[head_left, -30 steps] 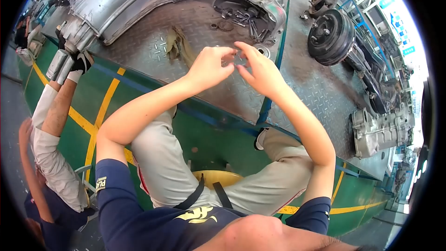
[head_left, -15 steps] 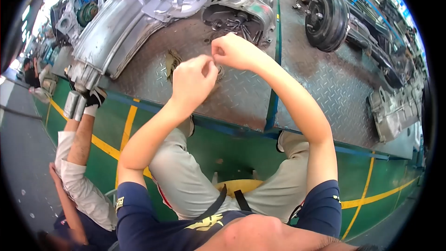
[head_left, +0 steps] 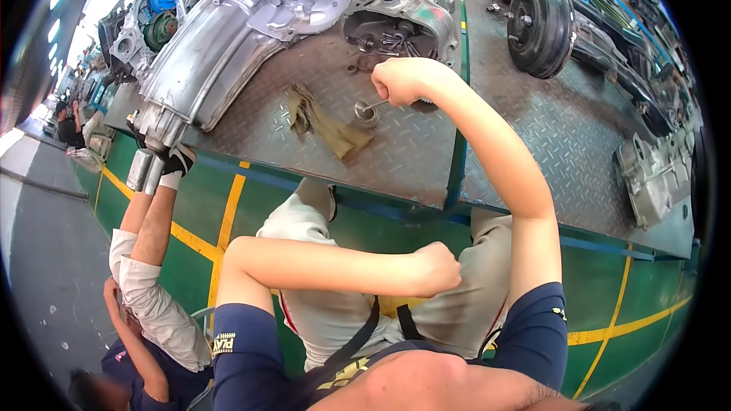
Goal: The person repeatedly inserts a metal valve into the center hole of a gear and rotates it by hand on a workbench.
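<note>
right hand is pinching a thin rod above open bench; left hand is curling outside its edge, inside hidden.

Silver casing cropped above, left fingers partly hidden, distant person blurred

Metal table, 1 crumpled cloth

Right hand reaches forward, fingers curled, while left hand is fisted
</note>
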`<state>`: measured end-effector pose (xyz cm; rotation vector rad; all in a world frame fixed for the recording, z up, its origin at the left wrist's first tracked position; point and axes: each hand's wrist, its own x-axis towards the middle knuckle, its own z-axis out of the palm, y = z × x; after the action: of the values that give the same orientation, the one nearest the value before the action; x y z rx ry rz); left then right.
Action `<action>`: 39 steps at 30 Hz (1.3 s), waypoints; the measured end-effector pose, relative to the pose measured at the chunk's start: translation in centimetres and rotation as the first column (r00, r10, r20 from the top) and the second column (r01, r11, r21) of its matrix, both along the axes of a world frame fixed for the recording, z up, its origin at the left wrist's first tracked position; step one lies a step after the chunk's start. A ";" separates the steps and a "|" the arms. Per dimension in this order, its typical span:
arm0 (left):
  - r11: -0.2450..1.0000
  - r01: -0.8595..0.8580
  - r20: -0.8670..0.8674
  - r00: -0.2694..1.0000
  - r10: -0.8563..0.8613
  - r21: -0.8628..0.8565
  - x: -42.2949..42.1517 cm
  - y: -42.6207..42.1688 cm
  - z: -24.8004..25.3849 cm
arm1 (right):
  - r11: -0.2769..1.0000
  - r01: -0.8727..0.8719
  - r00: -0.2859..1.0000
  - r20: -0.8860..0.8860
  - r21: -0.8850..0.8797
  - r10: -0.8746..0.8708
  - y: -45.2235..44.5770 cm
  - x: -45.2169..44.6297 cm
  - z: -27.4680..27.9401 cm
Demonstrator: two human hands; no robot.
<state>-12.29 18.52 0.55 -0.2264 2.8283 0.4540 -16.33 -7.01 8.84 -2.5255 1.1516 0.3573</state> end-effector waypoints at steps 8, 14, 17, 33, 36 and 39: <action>0.981 0.075 0.113 0.992 -0.056 -0.178 -3.0 0.3 -3.3 | 0.983 -0.071 0.988 0.123 -0.168 0.092 2.1 0.8 0.1; 0.996 0.046 0.399 0.917 -0.012 -0.075 -3.1 -2.8 -3.8 | 0.934 -0.158 0.852 0.433 -0.320 0.293 0.9 1.8 -2.1; 0.999 0.028 0.490 0.872 -0.001 -0.047 -3.1 -3.7 -3.7 | 0.935 -0.130 0.776 0.553 -0.331 0.304 -0.7 2.2 -3.3; 0.996 -0.079 0.493 0.869 0.044 0.050 -1.0 -4.6 -4.5 | 0.987 0.041 0.808 0.576 0.158 -0.126 -4.8 -4.0 -5.8; 0.994 -0.091 0.515 0.856 0.049 0.058 -0.3 -4.5 -5.2 | 0.975 0.040 0.855 0.498 0.220 -0.147 -3.0 -4.8 -4.7; 0.995 -0.089 0.553 0.831 0.053 0.037 0.0 -4.3 -4.2 | 0.967 0.065 0.892 0.420 0.246 -0.167 -0.5 -4.8 -3.5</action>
<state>-12.32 14.25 -3.62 -0.3835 2.2375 0.4091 -21.14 -7.49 5.35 -2.1703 1.0100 -0.1090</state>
